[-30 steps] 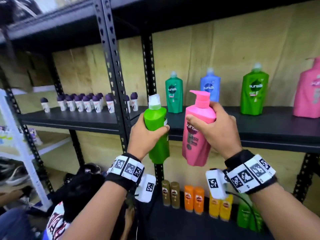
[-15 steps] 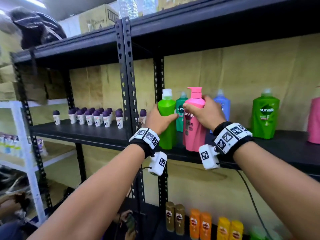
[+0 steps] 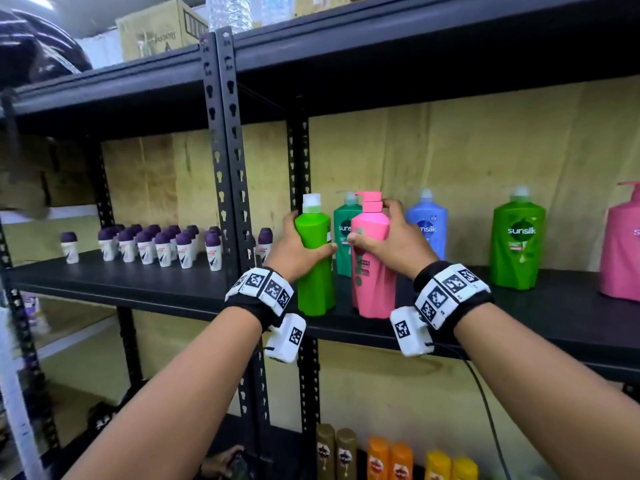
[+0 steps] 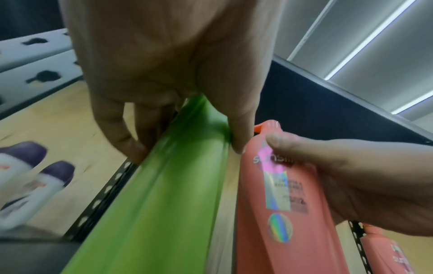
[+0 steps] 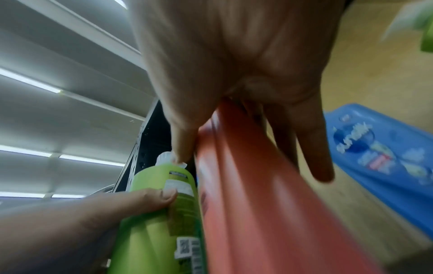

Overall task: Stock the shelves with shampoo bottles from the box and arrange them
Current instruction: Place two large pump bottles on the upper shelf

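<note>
My left hand (image 3: 294,245) grips a light green bottle (image 3: 314,271) with a white cap, standing upright near the front edge of the black middle shelf (image 3: 540,317). Right beside it my right hand (image 3: 391,242) grips a pink pump bottle (image 3: 372,268), also upright on the shelf. In the left wrist view my fingers wrap the green bottle (image 4: 159,194) and the pink bottle (image 4: 281,204) stands close at its right. The right wrist view shows the pink bottle (image 5: 257,194) under my palm and the green bottle (image 5: 164,204) to its left.
Behind the two stand a dark green bottle (image 3: 344,237), a blue bottle (image 3: 429,226), a bigger green bottle (image 3: 517,240) and a pink one (image 3: 621,244) at the right edge. Small purple-capped roll-ons (image 3: 162,245) fill the left bay. A black upright post (image 3: 228,150) stands just left of my left hand.
Both hands have carried the green and pink bottles up and forward onto the middle shelf, where they now stand side by side.
</note>
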